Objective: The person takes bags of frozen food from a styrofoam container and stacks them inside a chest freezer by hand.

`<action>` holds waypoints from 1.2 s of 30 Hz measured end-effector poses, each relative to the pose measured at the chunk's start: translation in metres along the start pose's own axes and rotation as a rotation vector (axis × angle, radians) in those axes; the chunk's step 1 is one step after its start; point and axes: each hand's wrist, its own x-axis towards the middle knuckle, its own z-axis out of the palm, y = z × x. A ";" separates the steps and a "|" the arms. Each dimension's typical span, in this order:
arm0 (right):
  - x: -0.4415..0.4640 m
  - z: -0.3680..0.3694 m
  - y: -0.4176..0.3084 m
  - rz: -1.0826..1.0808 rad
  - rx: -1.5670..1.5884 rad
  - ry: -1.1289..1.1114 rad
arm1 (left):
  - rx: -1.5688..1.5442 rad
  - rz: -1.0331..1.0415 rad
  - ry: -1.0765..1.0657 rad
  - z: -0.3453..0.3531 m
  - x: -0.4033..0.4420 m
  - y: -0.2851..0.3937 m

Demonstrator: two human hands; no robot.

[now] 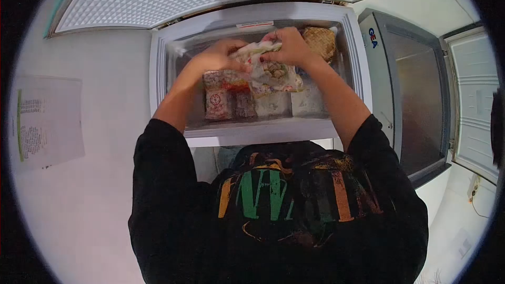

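Both my hands are inside the open chest freezer [160, 73], at a translucent plastic bag [263, 71] with pale lumpy pieces in it. My left hand [223, 55] is at the bag's left side, its fingers bent and partly blurred. On the bag's upper right, my right hand [289, 47] pinches the plastic near its top. Below the bag lie a pack with a red print [217, 104], a darker reddish pack [244, 104] and whitish frosted blocks [307, 102]. What exactly the lumpy pieces are, I cannot make out.
A golden-brown patterned pack [320, 42] sits in the freezer's back right corner. The raised lid [173, 0] stands behind. To the right is a grey upright unit [418, 89] with an open white door [476, 89]. A paper sheet [50, 118] is on the left wall.
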 end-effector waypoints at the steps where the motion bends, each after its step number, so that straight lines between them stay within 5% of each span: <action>1: 0.000 0.003 0.000 0.000 -0.004 0.006 | 0.005 0.005 -0.002 0.002 0.002 0.001; 3: -0.002 0.012 0.002 -0.063 -0.171 -0.094 | 0.491 0.052 -0.011 0.017 0.008 0.008; 5: -0.008 0.014 0.000 -0.097 -0.209 -0.063 | 0.585 -0.078 0.051 0.040 0.009 0.025; 7: -0.012 0.012 -0.001 -0.080 -0.171 -0.015 | 0.236 0.218 0.200 0.055 0.019 0.006; 15: -0.059 0.034 -0.001 0.094 -0.132 -0.035 | 0.352 0.160 0.405 0.098 0.029 -0.024; 17: -0.074 0.049 0.022 0.130 0.147 0.104 | 0.373 0.169 0.436 0.106 0.031 -0.027; 19: -0.085 0.034 0.011 0.152 0.080 -0.035 | 0.310 0.177 0.498 0.115 0.028 -0.026; 21: -0.097 0.020 0.018 0.039 -0.221 0.172 | 0.274 0.089 0.507 0.114 0.020 -0.016; 26: -0.103 0.007 0.022 0.089 -0.327 0.003 | 0.068 0.020 0.431 0.115 0.000 -0.023; 28: -0.096 0.013 0.026 0.048 -0.420 -0.126 | 0.070 0.145 0.419 0.120 -0.007 -0.021; 30: -0.086 0.017 0.034 0.318 0.100 -0.517 | 0.083 0.162 0.434 0.123 -0.009 -0.022; 36: -0.092 0.044 0.039 0.271 -0.074 -0.273 | 0.208 0.033 0.660 0.132 -0.014 -0.043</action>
